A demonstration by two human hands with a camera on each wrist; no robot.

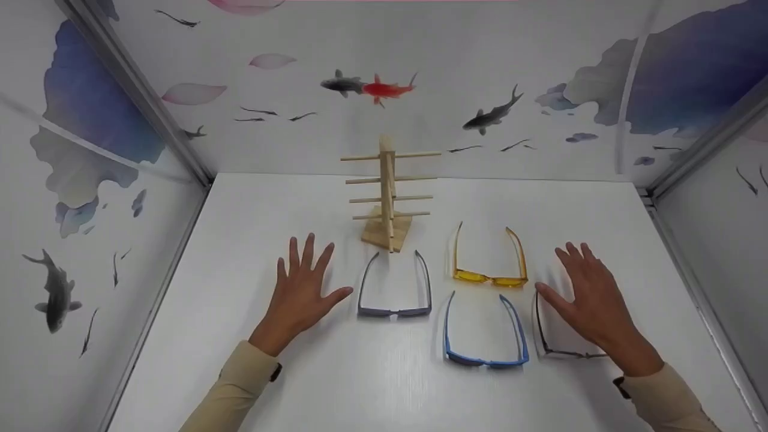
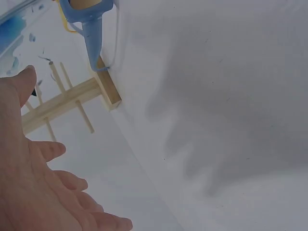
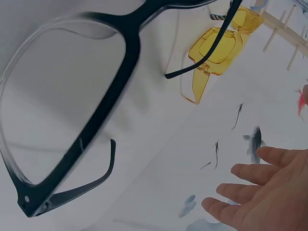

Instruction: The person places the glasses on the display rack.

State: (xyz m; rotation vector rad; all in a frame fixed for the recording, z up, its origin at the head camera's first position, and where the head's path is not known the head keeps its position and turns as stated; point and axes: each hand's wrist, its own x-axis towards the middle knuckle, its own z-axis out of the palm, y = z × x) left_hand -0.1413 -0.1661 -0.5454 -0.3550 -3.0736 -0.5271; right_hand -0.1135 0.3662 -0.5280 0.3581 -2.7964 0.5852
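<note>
My left hand [image 1: 303, 294] is spread palm down left of the grey-blue glasses [image 1: 394, 312], holding nothing. In the left wrist view, its fingers [image 2: 72, 180] are straight and a shadow falls on the tabletop. Spread likewise, my right hand [image 1: 591, 303] hovers over the dark-framed glasses [image 1: 542, 336] and hides part of them. The right wrist view shows those dark glasses [image 3: 113, 96] with clear lower rims, apart from the fingers. Yellow glasses [image 1: 489, 279] and blue glasses [image 1: 486, 362] lie between the hands with temples unfolded.
A wooden rack [image 1: 388, 192] with several crossbars stands at the back middle of the white table [image 1: 348, 384]. Panels [image 1: 420, 48] printed with fish and petals enclose the table at the back and both sides.
</note>
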